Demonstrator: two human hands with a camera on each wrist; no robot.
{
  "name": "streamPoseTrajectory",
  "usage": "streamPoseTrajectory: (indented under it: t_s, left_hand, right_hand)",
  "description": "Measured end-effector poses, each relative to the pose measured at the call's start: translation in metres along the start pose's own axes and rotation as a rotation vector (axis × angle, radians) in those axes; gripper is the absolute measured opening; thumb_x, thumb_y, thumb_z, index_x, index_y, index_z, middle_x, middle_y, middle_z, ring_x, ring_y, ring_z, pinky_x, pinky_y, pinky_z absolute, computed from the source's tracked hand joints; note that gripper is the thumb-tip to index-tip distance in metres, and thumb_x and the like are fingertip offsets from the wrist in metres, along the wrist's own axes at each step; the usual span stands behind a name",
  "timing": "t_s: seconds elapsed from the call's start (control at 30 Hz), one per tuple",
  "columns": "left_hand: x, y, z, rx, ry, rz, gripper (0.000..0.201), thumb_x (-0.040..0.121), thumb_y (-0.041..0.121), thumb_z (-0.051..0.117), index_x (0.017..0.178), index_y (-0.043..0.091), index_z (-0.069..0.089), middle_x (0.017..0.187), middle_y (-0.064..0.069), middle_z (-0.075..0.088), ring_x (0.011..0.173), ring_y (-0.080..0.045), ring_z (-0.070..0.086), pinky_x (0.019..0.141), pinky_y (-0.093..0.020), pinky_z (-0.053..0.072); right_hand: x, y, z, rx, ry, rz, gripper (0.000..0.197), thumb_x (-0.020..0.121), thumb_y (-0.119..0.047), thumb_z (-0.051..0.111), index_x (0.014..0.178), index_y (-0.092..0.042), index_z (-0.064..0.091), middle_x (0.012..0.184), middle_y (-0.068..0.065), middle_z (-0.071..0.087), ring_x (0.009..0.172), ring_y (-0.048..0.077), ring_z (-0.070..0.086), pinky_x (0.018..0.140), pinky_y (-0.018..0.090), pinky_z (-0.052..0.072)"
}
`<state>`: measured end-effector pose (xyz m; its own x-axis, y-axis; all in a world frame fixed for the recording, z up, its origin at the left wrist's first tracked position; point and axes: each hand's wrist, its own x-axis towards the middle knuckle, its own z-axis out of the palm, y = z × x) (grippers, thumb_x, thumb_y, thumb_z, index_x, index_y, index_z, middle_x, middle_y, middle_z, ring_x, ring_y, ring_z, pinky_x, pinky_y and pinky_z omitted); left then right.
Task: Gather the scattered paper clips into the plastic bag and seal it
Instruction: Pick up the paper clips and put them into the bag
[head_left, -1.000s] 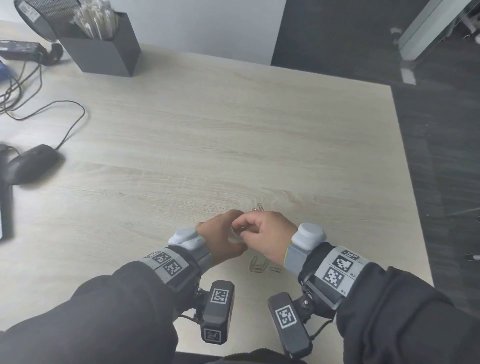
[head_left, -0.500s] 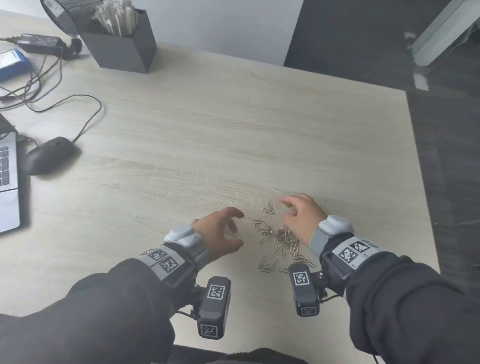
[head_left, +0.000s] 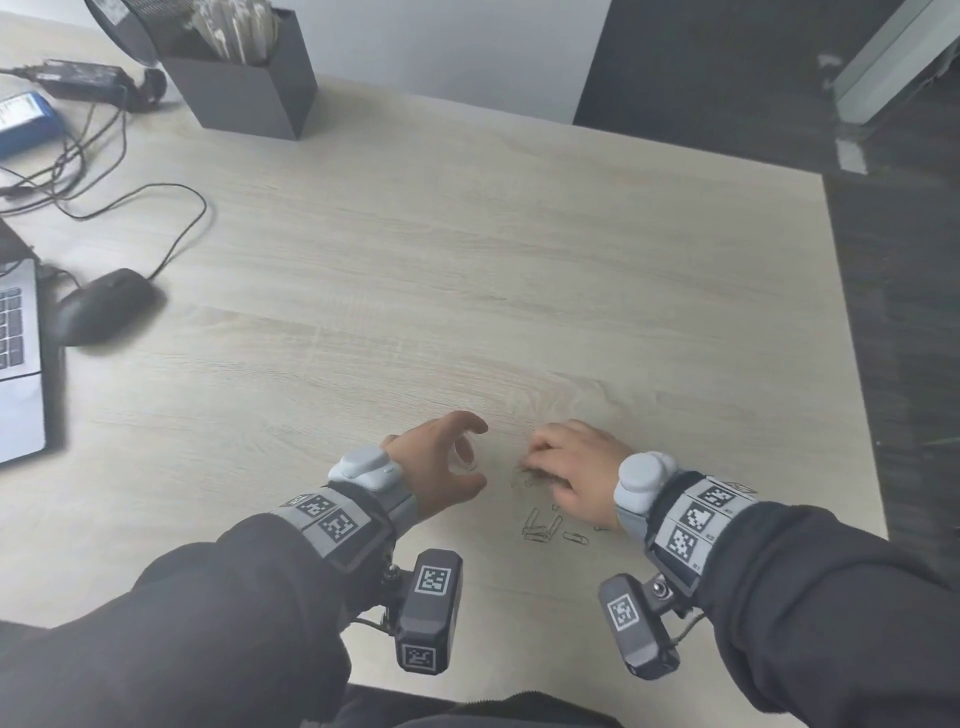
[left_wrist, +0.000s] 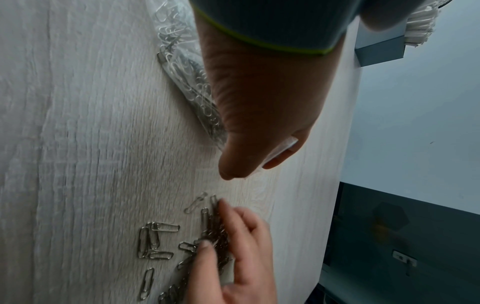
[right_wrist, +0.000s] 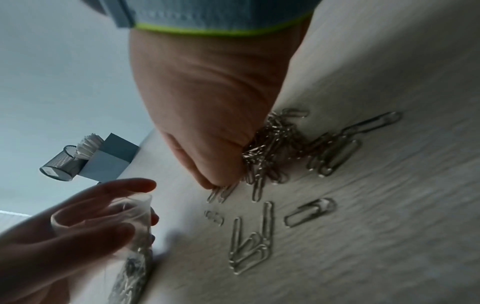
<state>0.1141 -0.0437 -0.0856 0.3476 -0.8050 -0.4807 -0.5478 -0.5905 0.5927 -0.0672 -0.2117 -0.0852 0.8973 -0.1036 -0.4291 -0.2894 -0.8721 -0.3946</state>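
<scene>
Here, low in the centre of the head view, two hands work side by side on a pale wood-grain tabletop (head_left: 467, 260). The left hand (head_left: 441, 467) has its thumb and fingers curled round the mouth of one small clear plastic bag (right_wrist: 135, 222), holding it open; the bag already carries a mass of clips too tangled to count, and its body trails along the wood under the palm in the left wrist view (left_wrist: 182, 67). The right hand (head_left: 576, 467) sits just right of it, palm down, fingers bent onto a dense heap of silver wire paper clips (right_wrist: 275, 144); whether any clip is actually pinched I cannot tell. Apart from that uncountable heap, the right wrist view shows loose clips lying flat near the bag: one single clip (right_wrist: 310, 211) at right centre, a fan of about three overlapping ones (right_wrist: 249, 248) below centre, and one short blurred clip nearest the bag mouth. Only a narrow strip of bare wood separates the two hands. The table's right edge runs down the right of the head view, with dark floor beyond it, fairly near the right wrist. Broad bare wood fills the middle, up to one dark grey box holder (head_left: 244, 88) at the upper left, one black mouse (head_left: 104, 306) at mid left, and one laptop corner (head_left: 18, 364) at the left edge.
</scene>
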Motion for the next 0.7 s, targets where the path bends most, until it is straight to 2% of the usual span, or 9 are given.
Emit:
streamPoseTrajectory:
  t_s: [0.1, 0.17, 0.27, 0.33, 0.4, 0.43, 0.53, 0.63, 0.7]
  left_hand:
    - [0.001, -0.001, 0.001, 0.008, -0.009, -0.001, 0.052, 0.080, 0.048, 0.071, 0.127, 0.051, 0.049, 0.098, 0.028, 0.064, 0.091, 0.006, 0.062, 0.094, -0.037, 0.052]
    - [0.001, -0.001, 0.001, 0.010, -0.018, -0.006, 0.052, 0.079, 0.050, 0.068, 0.127, 0.052, 0.048, 0.098, 0.027, 0.063, 0.092, 0.001, 0.064, 0.093, -0.037, 0.054]
    - [0.001, -0.001, 0.002, 0.000, -0.023, -0.012, 0.052, 0.078, 0.050, 0.067, 0.126, 0.052, 0.048, 0.099, 0.026, 0.064, 0.092, -0.002, 0.064, 0.090, -0.037, 0.055]
    - [0.001, -0.001, 0.003, 0.001, -0.019, -0.008, 0.051, 0.079, 0.048, 0.068, 0.126, 0.050, 0.049, 0.098, 0.026, 0.064, 0.091, -0.001, 0.064, 0.090, -0.037, 0.054]
    - [0.000, -0.001, 0.004, 0.006, -0.010, -0.013, 0.051, 0.076, 0.051, 0.066, 0.124, 0.054, 0.049, 0.098, 0.027, 0.064, 0.091, -0.001, 0.064, 0.089, -0.037, 0.054]
    - [0.001, -0.001, 0.005, 0.009, -0.010, -0.016, 0.050, 0.076, 0.051, 0.066, 0.123, 0.054, 0.048, 0.098, 0.027, 0.064, 0.090, -0.001, 0.064, 0.088, -0.036, 0.054]
    - [0.001, 0.000, 0.004, 0.019, -0.017, -0.015, 0.050, 0.078, 0.050, 0.067, 0.125, 0.054, 0.048, 0.099, 0.027, 0.064, 0.091, -0.001, 0.064, 0.088, -0.036, 0.054]
    - [0.002, 0.001, 0.004, 0.027, -0.024, -0.019, 0.050, 0.079, 0.050, 0.067, 0.126, 0.053, 0.048, 0.099, 0.027, 0.064, 0.092, -0.001, 0.064, 0.090, -0.036, 0.054]
    - [0.002, 0.003, 0.005, 0.033, -0.043, -0.025, 0.051, 0.075, 0.056, 0.063, 0.123, 0.058, 0.045, 0.099, 0.028, 0.064, 0.094, -0.005, 0.065, 0.089, -0.037, 0.055]
  right_hand:
    - [-0.013, 0.009, 0.006, -0.022, -0.012, -0.058, 0.044, 0.079, -0.019, 0.052, 0.121, -0.024, 0.064, 0.116, -0.003, 0.058, 0.106, 0.026, 0.053, 0.086, 0.045, 0.049]
    - [-0.019, 0.011, 0.007, -0.026, 0.000, -0.054, 0.038, 0.080, -0.023, 0.054, 0.116, -0.028, 0.065, 0.115, -0.006, 0.058, 0.104, 0.023, 0.053, 0.086, 0.044, 0.049]
    - [-0.022, 0.005, 0.006, -0.035, 0.053, -0.051, 0.039, 0.080, -0.039, 0.057, 0.119, -0.033, 0.059, 0.121, -0.009, 0.054, 0.110, 0.019, 0.049, 0.091, 0.042, 0.046]
    - [-0.018, -0.008, 0.005, -0.080, 0.024, -0.088, 0.046, 0.078, -0.047, 0.057, 0.122, -0.035, 0.056, 0.130, -0.008, 0.051, 0.118, 0.021, 0.046, 0.096, 0.043, 0.040]
    - [-0.012, -0.019, 0.011, -0.138, -0.016, -0.148, 0.044, 0.077, -0.045, 0.061, 0.120, -0.035, 0.058, 0.135, -0.007, 0.050, 0.123, 0.023, 0.045, 0.099, 0.045, 0.037]
    - [-0.010, -0.022, 0.015, -0.164, -0.021, -0.188, 0.040, 0.076, -0.041, 0.064, 0.115, -0.034, 0.061, 0.133, -0.007, 0.052, 0.121, 0.023, 0.047, 0.098, 0.046, 0.040]
    - [-0.005, -0.022, 0.026, -0.199, 0.040, -0.265, 0.026, 0.072, -0.030, 0.069, 0.097, -0.032, 0.067, 0.116, -0.010, 0.060, 0.106, 0.021, 0.055, 0.084, 0.043, 0.052]
    - [-0.006, -0.013, 0.027, -0.222, 0.082, -0.255, 0.017, 0.071, -0.024, 0.068, 0.087, -0.029, 0.067, 0.102, -0.010, 0.062, 0.094, 0.020, 0.058, 0.074, 0.037, 0.053]
    - [-0.012, -0.005, 0.025, -0.251, 0.114, -0.215, 0.017, 0.067, -0.023, 0.071, 0.083, -0.029, 0.067, 0.095, -0.011, 0.063, 0.087, 0.019, 0.060, 0.067, 0.032, 0.052]
